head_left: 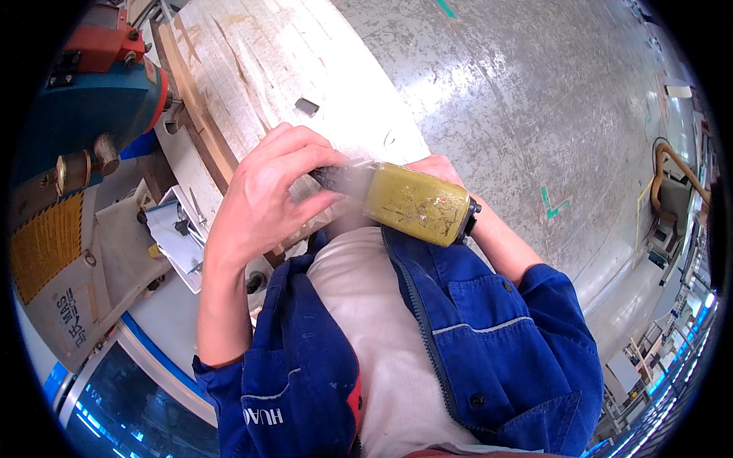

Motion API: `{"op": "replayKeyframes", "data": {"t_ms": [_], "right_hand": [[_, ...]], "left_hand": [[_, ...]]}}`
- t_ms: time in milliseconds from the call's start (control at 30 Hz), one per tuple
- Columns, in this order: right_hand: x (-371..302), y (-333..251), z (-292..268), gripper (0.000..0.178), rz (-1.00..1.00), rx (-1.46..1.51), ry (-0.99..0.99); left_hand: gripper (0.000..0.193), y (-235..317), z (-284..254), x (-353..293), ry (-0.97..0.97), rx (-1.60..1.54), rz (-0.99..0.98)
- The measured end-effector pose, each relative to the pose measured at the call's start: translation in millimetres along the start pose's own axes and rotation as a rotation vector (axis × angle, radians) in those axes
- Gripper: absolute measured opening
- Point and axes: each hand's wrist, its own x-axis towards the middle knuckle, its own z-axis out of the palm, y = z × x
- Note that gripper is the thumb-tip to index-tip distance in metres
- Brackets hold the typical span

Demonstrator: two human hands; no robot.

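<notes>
A power drill (418,202) with a scuffed yellow-green housing lies crosswise in front of my chest. Its nose points left, and the grey front part looks blurred. My left hand (271,187) has its thumb and fingers closed around the dark tip of the nose. On the far side of the housing is my right hand (437,168), bent around the tool; only its knuckles and wrist show, and the grip beneath is hidden. A small dark metal piece (307,106) rests on the pale worktop (336,53) beyond my hands.
To the left stands a teal and red machine (99,99) with metal knobs. A white tray (179,237) holding paper and small items sits below it. Wooden strips (195,99) run along the worktop's left edge. The grey floor (534,99) lies to the right.
</notes>
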Motion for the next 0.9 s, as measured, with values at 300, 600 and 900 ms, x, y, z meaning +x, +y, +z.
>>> {"op": "replayKeyframes", "data": {"t_ms": [300, 600, 900], "right_hand": [[-4.6, 3.3, -0.5, 0.027, 0.027, -0.053, -0.045], [-13.3, 4.6, -2.1, 0.017, 0.260, -0.165, -0.052], [-13.0, 14.3, -7.1, 0.015, 0.042, -0.110, -0.033]], "left_hand": [[0.043, -0.7, -0.4, 4.4, -0.039, -0.043, 0.022], [0.030, -83.4, -36.7, -19.2, 0.387, -0.046, -0.544], [0.038, -179.1, 57.9, -63.0, 0.158, 0.265, -0.805]]}}
